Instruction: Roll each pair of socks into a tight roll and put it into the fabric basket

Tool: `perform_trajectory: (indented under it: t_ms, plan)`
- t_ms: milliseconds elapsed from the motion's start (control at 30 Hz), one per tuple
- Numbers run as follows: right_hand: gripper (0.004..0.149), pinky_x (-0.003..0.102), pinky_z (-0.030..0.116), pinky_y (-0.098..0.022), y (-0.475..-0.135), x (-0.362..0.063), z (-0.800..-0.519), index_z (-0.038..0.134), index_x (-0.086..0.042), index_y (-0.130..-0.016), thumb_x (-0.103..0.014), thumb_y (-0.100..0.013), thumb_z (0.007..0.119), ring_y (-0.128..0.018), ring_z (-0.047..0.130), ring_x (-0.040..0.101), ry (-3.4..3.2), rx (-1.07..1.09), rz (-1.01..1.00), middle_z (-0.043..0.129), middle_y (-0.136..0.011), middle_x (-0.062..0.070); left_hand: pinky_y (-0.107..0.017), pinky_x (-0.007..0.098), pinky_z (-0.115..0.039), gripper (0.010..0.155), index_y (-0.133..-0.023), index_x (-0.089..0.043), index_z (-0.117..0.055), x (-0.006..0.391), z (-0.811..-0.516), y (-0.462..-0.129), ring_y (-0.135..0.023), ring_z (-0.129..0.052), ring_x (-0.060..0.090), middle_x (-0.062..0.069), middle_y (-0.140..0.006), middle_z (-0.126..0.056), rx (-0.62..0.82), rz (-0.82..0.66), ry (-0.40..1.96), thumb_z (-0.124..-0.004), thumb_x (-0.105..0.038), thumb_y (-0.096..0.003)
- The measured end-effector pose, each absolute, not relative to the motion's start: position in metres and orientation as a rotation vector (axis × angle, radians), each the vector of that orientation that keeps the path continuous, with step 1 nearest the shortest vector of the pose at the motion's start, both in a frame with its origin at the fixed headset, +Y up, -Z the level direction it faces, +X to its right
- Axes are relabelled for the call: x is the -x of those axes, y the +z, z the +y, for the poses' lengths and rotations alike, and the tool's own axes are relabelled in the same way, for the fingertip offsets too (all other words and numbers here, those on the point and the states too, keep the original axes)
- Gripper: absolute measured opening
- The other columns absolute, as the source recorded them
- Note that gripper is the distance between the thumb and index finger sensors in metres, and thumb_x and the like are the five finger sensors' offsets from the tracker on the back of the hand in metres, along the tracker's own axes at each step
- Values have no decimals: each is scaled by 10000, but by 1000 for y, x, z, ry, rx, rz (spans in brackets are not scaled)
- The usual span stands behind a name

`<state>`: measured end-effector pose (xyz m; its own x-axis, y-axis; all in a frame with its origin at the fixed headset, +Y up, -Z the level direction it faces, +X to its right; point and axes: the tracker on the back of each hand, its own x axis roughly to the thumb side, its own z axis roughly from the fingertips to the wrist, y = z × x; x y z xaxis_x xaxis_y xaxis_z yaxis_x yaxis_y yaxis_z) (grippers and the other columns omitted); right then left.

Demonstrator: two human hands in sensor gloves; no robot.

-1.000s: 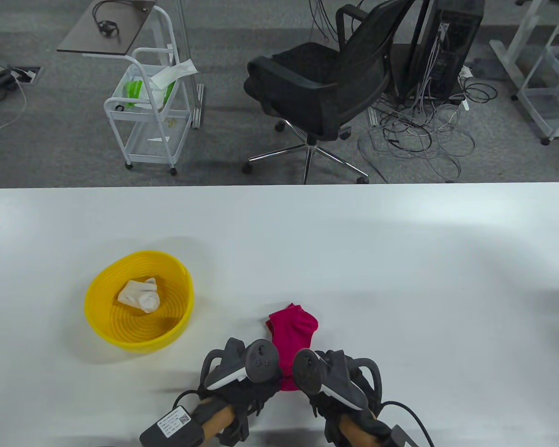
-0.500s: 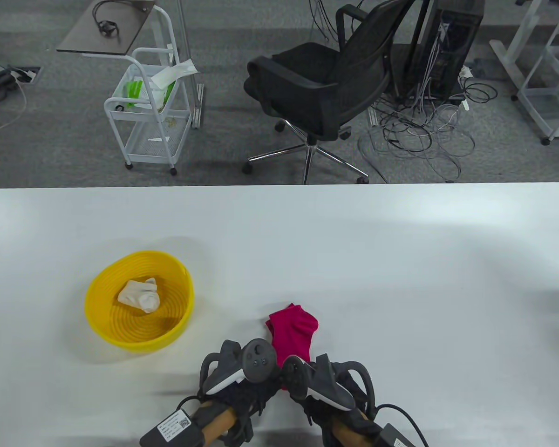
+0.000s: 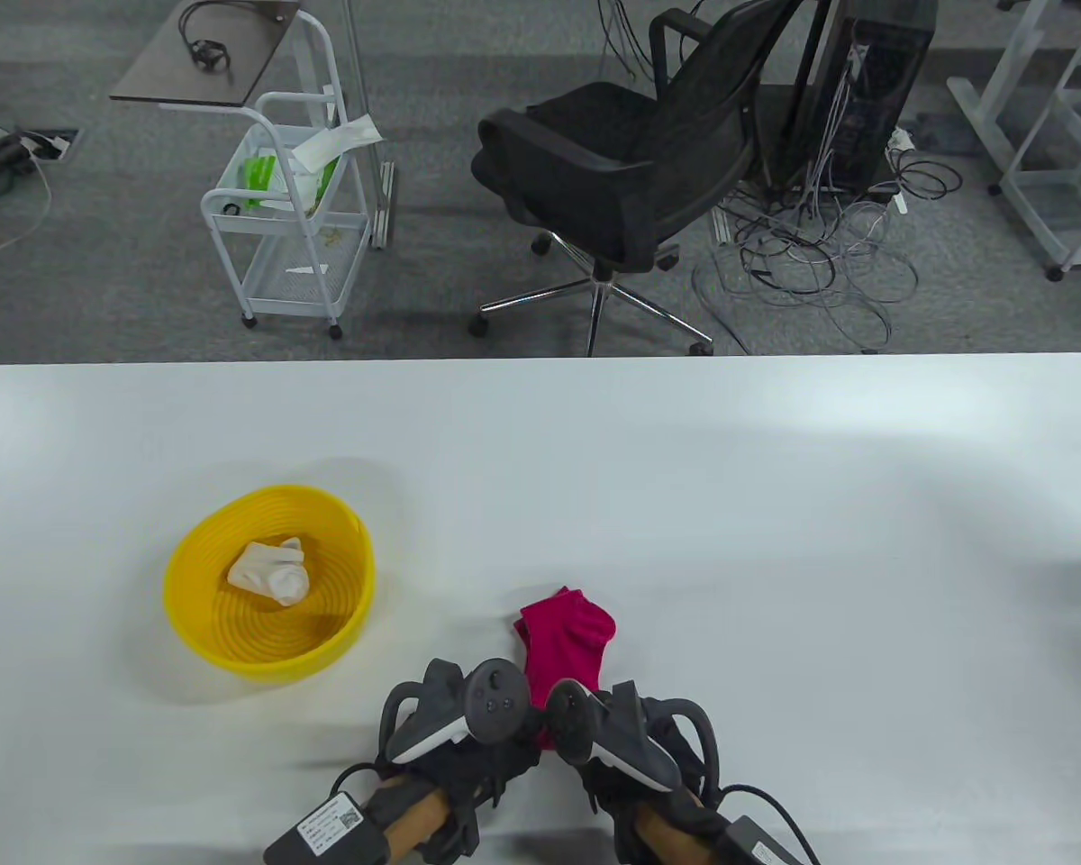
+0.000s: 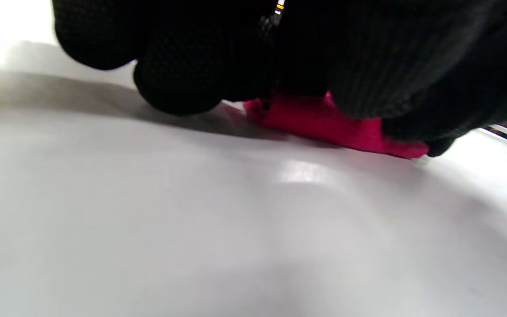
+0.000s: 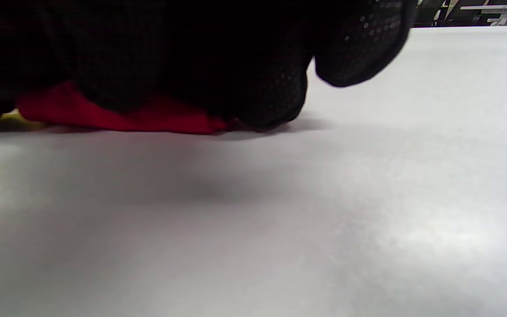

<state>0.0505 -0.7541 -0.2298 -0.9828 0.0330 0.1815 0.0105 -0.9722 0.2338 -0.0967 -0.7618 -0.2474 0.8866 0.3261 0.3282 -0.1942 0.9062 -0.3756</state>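
One yellow basket [image 3: 185, 602] is sitting on the white worktop [image 3: 775, 541], off to the left of both hands, holding one white sock roll [image 3: 270, 572]. One pink sock pair [image 3: 566, 641] is lying flat, stretching away from the hands. The left hand [image 3: 468, 752] and right hand [image 3: 635, 757] are meeting at its near end (trackers almost touching), their curled fingers [image 4: 183, 83] bearing down on the pink fabric and gripping that edge against the worktop.
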Motion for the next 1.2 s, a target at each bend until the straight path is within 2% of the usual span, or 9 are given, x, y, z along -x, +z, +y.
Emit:
perform_trajectory:
  t_ms: [167, 333, 467, 567, 800, 1033, 1200]
  plan:
    - [398, 467, 798, -551, -232, -53, -753, 873, -358, -777, -461, -394, 844, -649, 989, 128, 3072, -273, 388, 950, -776, -102, -450, 455, -788, 484, -781, -254, -897, 91, -763, -249, -492, -968, 218, 36, -699, -927, 303, -409, 227, -921, -411, -325]
    - [400, 464, 805, -546, -232, -60, -747, 873, -371, -774, -475, -388, 843, -650, 999, 130, 3015, -282, 351, 956, -787, -101, -434, 455, -790, 421, -759, -233, -907, 88, -763, -247, -462, -970, 217, 49, -664, -937, 291, -419, 217, -831, -387, -374]
    - [394, 465, 798, -560, -227, -63, -729, 882, -387, -762, -467, -377, 862, -671, 991, 128, 2975, -413, 275, 951, -800, -114, -419, 456, -792, 415, -746, -228, -923, 90, -765, -248, -439, -972, 219, 58, -644, -948, 324, -405, 270, -822, -387, -377]
    - [398, 467, 796, -564, -223, -63, -725, 885, -386, -764, -464, -374, 869, -681, 989, 130, 2926, -478, 314, 951, -806, -117, -412, 456, -792, 411, -741, -230, -929, 92, -766, -250, -427, -972, 220, 61, -632, -953, 346, -385, 307, -817, -387, -379]
    - [419, 477, 777, -590, -226, -59, -742, 853, -400, -797, -467, -383, 855, -746, 963, 139, 2988, -461, 453, 916, -866, -134, -395, 458, -793, 420, -745, -219, -912, 93, -768, -250, -405, -970, 221, 67, -622, -952, 352, -369, 321, -793, -397, -384]
    - [433, 485, 772, -593, -229, -57, -749, 834, -407, -807, -463, -378, 871, -765, 951, 150, 3013, -379, 474, 893, -887, -134, -404, 455, -802, 457, -771, -228, -931, 99, -762, -246, -445, -995, 231, 71, -672, -961, 339, -350, 337, -800, -421, -378]
    - [502, 486, 759, -606, -229, -55, -755, 814, -377, -835, -479, -350, 899, -762, 932, 154, 3016, -354, 447, 878, -887, -119, -393, 441, -809, 495, -815, -223, -914, 103, -749, -243, -463, -1008, 241, 61, -732, -955, 283, -350, 362, -805, -427, -378]
